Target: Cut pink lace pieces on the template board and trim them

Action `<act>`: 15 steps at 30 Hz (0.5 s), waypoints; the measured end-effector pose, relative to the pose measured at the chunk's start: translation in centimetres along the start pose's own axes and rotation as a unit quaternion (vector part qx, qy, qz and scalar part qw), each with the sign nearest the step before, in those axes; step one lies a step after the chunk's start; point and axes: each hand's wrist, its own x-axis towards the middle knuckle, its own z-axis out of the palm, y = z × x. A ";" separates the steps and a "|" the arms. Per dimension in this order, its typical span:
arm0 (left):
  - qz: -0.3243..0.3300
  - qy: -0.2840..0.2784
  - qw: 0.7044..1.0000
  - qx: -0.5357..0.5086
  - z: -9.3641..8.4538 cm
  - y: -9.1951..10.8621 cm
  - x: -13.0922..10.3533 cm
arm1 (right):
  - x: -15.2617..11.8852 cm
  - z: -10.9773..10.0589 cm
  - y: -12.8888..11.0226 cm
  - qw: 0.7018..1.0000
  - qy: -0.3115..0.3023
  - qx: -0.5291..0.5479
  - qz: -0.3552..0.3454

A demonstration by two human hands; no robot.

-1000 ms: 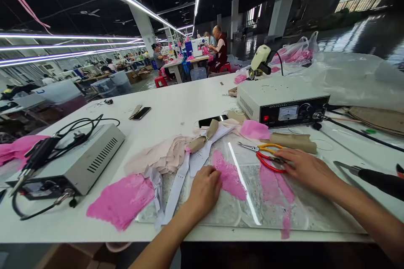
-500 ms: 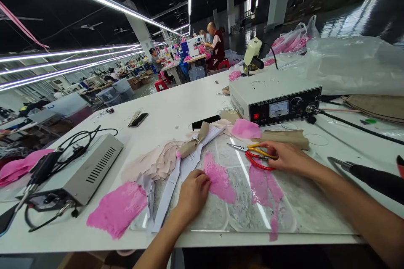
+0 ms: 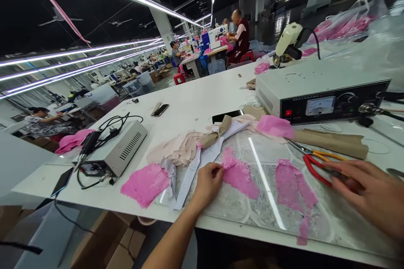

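Note:
My left hand (image 3: pixel 209 184) rests at the left edge of a pink lace piece (image 3: pixel 241 176), its fingers pinched together on that edge. The lace lies on a clear glossy mat (image 3: pixel 227 208). At the right, my right hand (image 3: pixel 368 195) is closed round the handles of scissors (image 3: pixel 315 170), one loop red and the other yellow. Their blades point up and left, toward a smooth pink piece. Between the hands lie cut pink lace strips (image 3: pixel 288 189). White perforated paper strips (image 3: pixel 189 180) and a stack of pale fabric pieces (image 3: pixel 178 147) lie beyond my left hand.
A grey control box with a meter (image 3: pixel 325 88) stands at the back right. Another grey box (image 3: pixel 115 147) with a corded tool (image 3: pixel 86 147) sits at left. A pink lace stack (image 3: pixel 145 185), phones and a rolled tan sheet (image 3: pixel 331 143) lie around. People work at sewing machines farther off.
The view has turned left. My right hand has moved right and nearer with the scissors, away from the lace pieces. My left hand stays at the lace edge.

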 end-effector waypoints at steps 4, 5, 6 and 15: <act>0.006 -0.007 0.999 0.034 0.0 0.3 -0.3 | -1.5 1.3 -7.0 0.960 0.008 0.126 -0.250; 0.014 -0.011 0.999 0.046 0.0 0.5 -0.4 | -1.6 1.6 -8.6 0.948 -0.012 0.131 -0.290; 0.023 -0.016 0.998 0.058 0.1 0.7 -0.5 | -1.6 2.0 -10.0 0.942 -0.024 0.132 -0.307; 0.059 -0.060 0.990 0.115 1.2 1.3 0.0 | -0.1 4.7 -12.5 0.928 -0.062 0.099 -0.354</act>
